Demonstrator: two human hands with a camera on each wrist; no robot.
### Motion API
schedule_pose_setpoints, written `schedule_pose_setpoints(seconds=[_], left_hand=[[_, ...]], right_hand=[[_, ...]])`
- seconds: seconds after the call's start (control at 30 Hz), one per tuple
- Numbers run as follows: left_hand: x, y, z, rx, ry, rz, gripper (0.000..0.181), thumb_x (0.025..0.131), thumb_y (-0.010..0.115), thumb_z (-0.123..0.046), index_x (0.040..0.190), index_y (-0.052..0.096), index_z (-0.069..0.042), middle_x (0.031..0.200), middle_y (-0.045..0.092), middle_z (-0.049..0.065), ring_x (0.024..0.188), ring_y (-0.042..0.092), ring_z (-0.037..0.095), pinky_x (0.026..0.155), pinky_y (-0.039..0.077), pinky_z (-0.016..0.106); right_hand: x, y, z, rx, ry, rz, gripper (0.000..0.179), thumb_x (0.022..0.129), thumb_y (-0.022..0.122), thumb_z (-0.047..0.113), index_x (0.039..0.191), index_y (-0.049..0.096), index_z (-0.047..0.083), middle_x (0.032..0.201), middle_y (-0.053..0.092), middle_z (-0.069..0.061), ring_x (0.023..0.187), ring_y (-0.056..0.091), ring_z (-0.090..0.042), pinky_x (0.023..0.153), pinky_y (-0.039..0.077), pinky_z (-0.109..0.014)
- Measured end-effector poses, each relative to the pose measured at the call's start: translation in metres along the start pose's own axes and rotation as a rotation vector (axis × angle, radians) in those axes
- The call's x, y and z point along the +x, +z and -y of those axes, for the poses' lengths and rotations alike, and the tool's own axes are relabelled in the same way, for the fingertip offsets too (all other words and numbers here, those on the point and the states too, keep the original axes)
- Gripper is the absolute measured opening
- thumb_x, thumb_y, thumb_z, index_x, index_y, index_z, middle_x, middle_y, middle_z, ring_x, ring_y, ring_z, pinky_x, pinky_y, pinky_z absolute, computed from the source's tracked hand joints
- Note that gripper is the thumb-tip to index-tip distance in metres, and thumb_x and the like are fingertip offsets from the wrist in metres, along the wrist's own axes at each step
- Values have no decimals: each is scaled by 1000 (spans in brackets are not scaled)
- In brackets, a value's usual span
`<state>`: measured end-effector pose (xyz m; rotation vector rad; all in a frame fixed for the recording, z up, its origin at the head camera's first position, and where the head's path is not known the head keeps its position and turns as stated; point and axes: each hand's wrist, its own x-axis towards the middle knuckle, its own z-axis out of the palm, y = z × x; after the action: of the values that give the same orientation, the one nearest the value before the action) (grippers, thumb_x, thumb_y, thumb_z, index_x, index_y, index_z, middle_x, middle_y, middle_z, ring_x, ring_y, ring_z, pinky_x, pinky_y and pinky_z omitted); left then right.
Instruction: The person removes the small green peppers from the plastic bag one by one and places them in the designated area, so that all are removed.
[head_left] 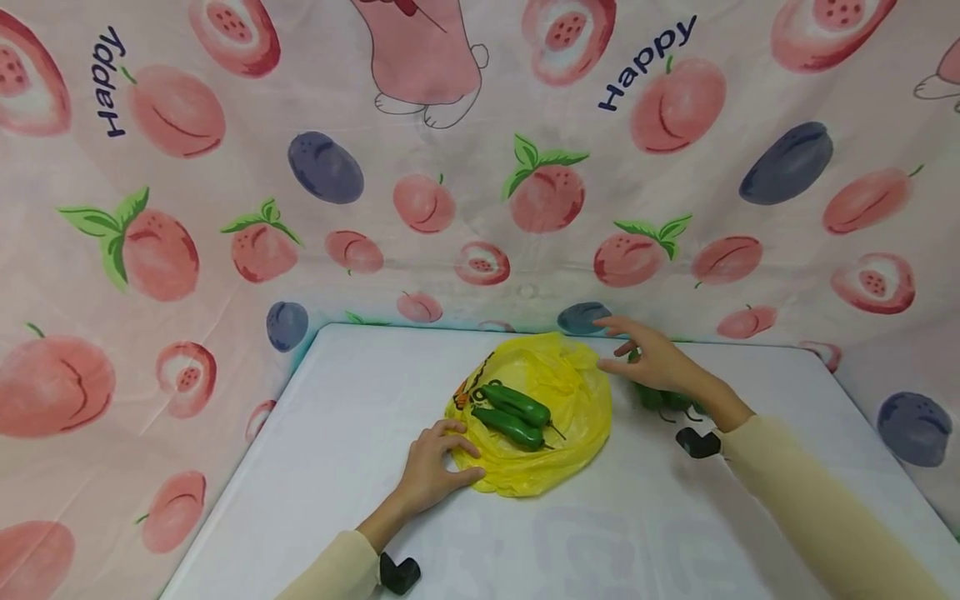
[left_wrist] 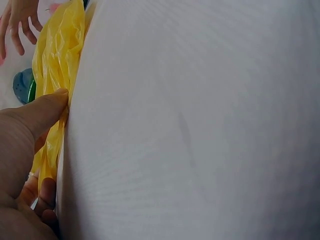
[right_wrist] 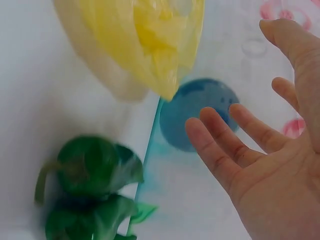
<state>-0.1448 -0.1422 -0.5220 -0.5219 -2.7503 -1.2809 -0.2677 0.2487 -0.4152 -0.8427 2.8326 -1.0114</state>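
Behind the yellow plastic bag point(head_left: 581, 450) hangs a peach-printed cloth point(head_left: 450, 150), and beneath the bag spreads a white table point(head_left: 352, 417). The bag itself sits with its mouth spread upward. To its right, level with its far side, the right hand point(head_left: 651, 358) is opened out, fingers extended and apart, holding nothing. At its near left edge the left hand point(head_left: 431, 467) touches the plastic, thumb and fingers parted. Right of the bag, beneath the right hand, lie green peppers with curved stems point(right_wrist: 87, 167). Inside the bag, two longer green peppers point(head_left: 517, 405) lie side by side.
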Motion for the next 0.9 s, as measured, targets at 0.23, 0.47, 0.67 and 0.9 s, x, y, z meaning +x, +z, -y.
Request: schedule_pose_setpoints(seconds=[0.23, 0.47, 0.67, 0.9], left_hand=[[0, 1, -1, -1, -2, -2, 19, 81, 89, -29, 93, 78, -20, 128, 61, 5, 117, 53, 29, 98, 34, 58], [0, 1, -1, -4, 2, 0, 19, 81, 89, -29, 93, 78, -21, 127, 61, 5, 117, 53, 29, 99, 34, 58], [0, 1, 0, 1, 0, 1, 19, 81, 89, -31, 93, 78, -21, 128, 61, 4, 117, 52, 28, 98, 34, 58], [0, 1, 0, 2, 2, -8, 19, 81, 89, -29, 93, 78, -20, 127, 61, 5, 118, 52, 29, 99, 34, 59]], right_hand=[[10, 16, 11, 38, -50, 29, 68, 93, 78, 29, 152, 46, 13, 135, 57, -24, 106, 67, -43, 81, 59, -46], [19, 28, 23, 61, -77, 81, 68, 94, 77, 28, 152, 46, 13, 137, 57, -26, 106, 67, -44, 82, 59, -47], [28, 42, 34, 79, -99, 120, 69, 94, 76, 29, 153, 45, 10, 138, 57, -28, 106, 67, -43, 85, 58, -50], [38, 59, 43, 111, -108, 181, 67, 95, 75, 29, 153, 45, 12, 141, 55, -25, 107, 67, -41, 91, 55, -53]])
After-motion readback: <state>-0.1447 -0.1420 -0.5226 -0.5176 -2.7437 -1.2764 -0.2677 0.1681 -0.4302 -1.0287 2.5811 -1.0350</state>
